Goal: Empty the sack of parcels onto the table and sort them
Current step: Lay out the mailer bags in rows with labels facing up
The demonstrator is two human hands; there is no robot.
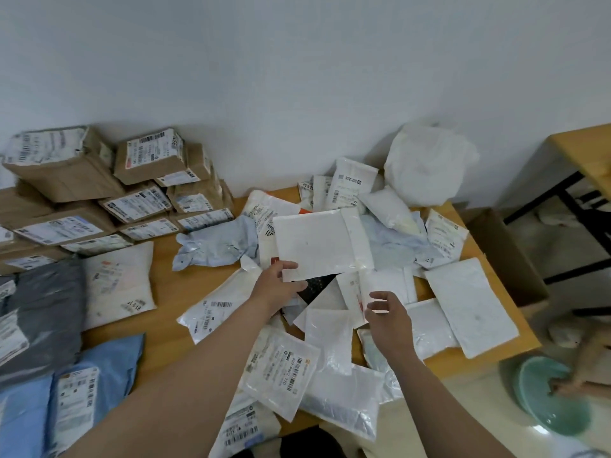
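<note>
Broadly, the wooden surface [172, 328] carries everything. Brown cardboard boxes [66, 173] with barcode labels are stacked at its far left, and a grey poly bag [43, 312] and a blue poly bag [112, 361] lie near left. White mailers [330, 338] lie heaped across the middle. A crumpled white sack [429, 163] sits at the far edge; its contents cannot be seen. The left hand [277, 287] pinches the near corner of a blank white padded mailer [317, 242], held over the heap. The right hand [388, 314] hovers loosely curled, holding nothing. One label [294, 365] shows "P802 170".

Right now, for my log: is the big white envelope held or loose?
Held: left hand pinches the white envelope at its corner.
</note>
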